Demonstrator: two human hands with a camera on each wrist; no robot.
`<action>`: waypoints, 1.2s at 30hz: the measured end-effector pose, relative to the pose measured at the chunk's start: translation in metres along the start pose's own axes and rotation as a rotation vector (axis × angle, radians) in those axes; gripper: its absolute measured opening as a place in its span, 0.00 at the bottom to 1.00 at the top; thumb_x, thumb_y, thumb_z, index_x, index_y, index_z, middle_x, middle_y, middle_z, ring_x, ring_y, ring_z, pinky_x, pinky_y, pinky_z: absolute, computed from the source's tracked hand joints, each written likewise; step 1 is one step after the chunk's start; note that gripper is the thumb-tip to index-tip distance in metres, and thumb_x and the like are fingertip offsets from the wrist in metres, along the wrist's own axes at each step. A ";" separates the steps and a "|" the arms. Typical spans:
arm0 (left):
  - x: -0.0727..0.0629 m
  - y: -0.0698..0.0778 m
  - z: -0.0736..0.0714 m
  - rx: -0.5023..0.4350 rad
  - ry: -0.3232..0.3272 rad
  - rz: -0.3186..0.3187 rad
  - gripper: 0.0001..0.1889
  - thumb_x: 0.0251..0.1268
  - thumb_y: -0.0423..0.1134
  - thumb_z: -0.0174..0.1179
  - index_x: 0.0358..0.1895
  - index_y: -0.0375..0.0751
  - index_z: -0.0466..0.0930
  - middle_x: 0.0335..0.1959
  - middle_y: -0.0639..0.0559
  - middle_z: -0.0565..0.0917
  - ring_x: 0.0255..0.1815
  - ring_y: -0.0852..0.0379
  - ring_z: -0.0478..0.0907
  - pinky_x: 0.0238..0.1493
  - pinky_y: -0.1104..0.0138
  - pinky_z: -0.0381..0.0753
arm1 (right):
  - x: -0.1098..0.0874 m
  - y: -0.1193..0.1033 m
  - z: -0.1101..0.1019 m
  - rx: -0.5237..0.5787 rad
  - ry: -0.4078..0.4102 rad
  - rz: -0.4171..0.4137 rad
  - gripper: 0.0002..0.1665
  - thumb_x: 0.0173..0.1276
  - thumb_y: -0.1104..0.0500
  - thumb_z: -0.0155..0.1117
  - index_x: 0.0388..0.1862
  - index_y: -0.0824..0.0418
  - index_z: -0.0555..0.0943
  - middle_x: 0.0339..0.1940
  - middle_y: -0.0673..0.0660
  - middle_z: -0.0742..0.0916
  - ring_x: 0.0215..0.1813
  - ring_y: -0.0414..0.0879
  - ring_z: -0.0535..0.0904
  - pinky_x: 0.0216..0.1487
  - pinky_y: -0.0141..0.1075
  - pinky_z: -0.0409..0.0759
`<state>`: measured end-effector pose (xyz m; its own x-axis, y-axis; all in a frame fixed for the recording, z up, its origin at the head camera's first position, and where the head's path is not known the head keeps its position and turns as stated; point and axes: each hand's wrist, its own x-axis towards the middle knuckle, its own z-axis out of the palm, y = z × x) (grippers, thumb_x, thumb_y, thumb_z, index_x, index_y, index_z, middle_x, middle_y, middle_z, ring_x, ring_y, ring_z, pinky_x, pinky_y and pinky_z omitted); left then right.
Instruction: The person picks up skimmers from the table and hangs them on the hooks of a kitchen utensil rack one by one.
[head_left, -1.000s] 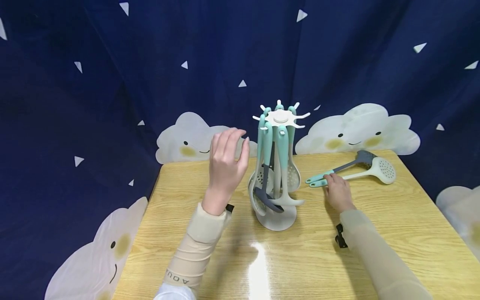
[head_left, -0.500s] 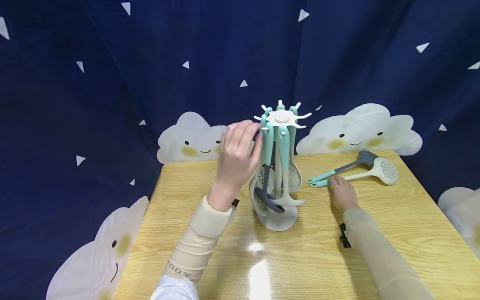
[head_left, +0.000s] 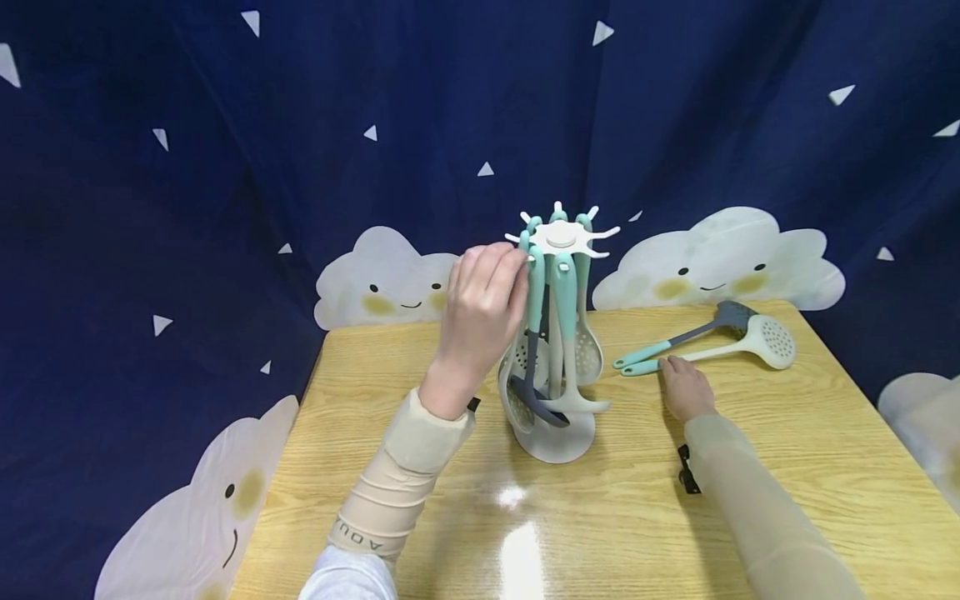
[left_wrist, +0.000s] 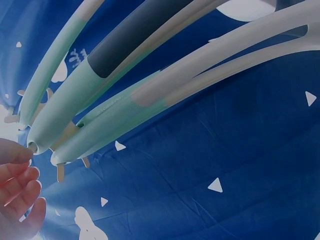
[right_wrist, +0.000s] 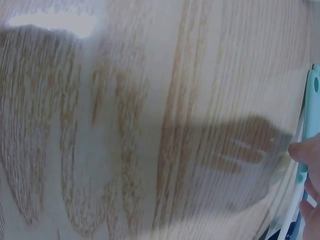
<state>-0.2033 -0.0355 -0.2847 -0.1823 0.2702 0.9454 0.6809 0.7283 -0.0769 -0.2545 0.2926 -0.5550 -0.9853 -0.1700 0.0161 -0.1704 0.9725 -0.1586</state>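
A white utensil rack (head_left: 561,237) stands on the table with several mint-handled utensils hanging from its hooks. Among them are a dark ladle (head_left: 531,358) and a pale ladle (head_left: 570,367). My left hand (head_left: 480,308) is at the rack's left side, by the ladle's handle top (left_wrist: 40,135). In the left wrist view its thumb (left_wrist: 15,152) is beside the hook tip; the fingers are relaxed, with nothing seen between them. My right hand (head_left: 686,390) holds the mint handle of a white skimmer (head_left: 768,342), thumb and fingers on either side. The skimmer lies flat on the table.
A dark turner (head_left: 731,317) with a mint handle lies just behind the skimmer. The wooden table (head_left: 360,417) ends at a dark blue curtain (head_left: 420,100) with white clouds and triangles. The rack's round base (head_left: 555,450) sits mid-table.
My left hand has moved right, from beside the rack up to its hanging handles. My right hand has stayed nearly in place at the skimmer's handle.
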 end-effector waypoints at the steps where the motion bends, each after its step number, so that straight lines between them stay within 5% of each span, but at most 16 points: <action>1: 0.000 0.000 0.000 0.004 -0.002 0.000 0.04 0.61 0.30 0.53 0.34 0.33 0.78 0.34 0.45 0.79 0.37 0.49 0.73 0.37 0.63 0.71 | 0.000 0.000 0.000 0.002 0.003 0.001 0.27 0.63 0.74 0.48 0.62 0.77 0.60 0.61 0.76 0.65 0.63 0.69 0.59 0.61 0.57 0.60; 22: 0.003 0.003 -0.001 0.006 -0.010 -0.028 0.05 0.61 0.28 0.51 0.31 0.33 0.78 0.32 0.46 0.79 0.34 0.50 0.73 0.37 0.63 0.71 | 0.011 -0.001 -0.006 -0.038 -0.012 -0.041 0.25 0.59 0.73 0.52 0.57 0.77 0.65 0.54 0.77 0.70 0.56 0.69 0.66 0.56 0.56 0.67; 36: 0.005 0.005 -0.003 0.020 -0.022 -0.015 0.05 0.60 0.28 0.51 0.30 0.34 0.77 0.31 0.46 0.78 0.33 0.50 0.72 0.37 0.63 0.71 | 0.001 0.005 -0.002 -0.033 0.050 -0.099 0.14 0.58 0.78 0.54 0.43 0.71 0.69 0.36 0.68 0.73 0.34 0.60 0.71 0.37 0.50 0.70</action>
<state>-0.1992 -0.0323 -0.2790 -0.2082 0.2730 0.9392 0.6637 0.7448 -0.0694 -0.2566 0.2973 -0.5537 -0.9627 -0.2586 0.0798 -0.2669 0.9561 -0.1212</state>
